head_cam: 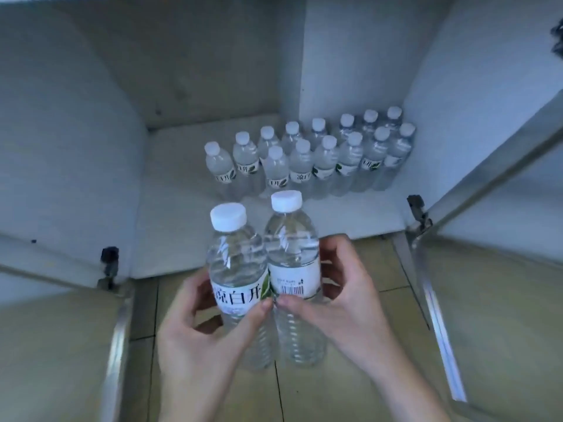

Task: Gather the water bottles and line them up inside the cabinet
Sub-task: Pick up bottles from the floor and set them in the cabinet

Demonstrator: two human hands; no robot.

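Left hand [195, 327] grips one water bottle [233, 269] round its label, thumb across the front; right hand [338, 296] grips a second bottle [292, 260] the same way. Both bottles upright, touching side by side, held over the tiled floor [359, 388] just in front of the open cabinet [170, 226]. Farther in, approx. two rows of bottles [307, 159] stand toward the back right corner of the cabinet floor, w/ white caps.
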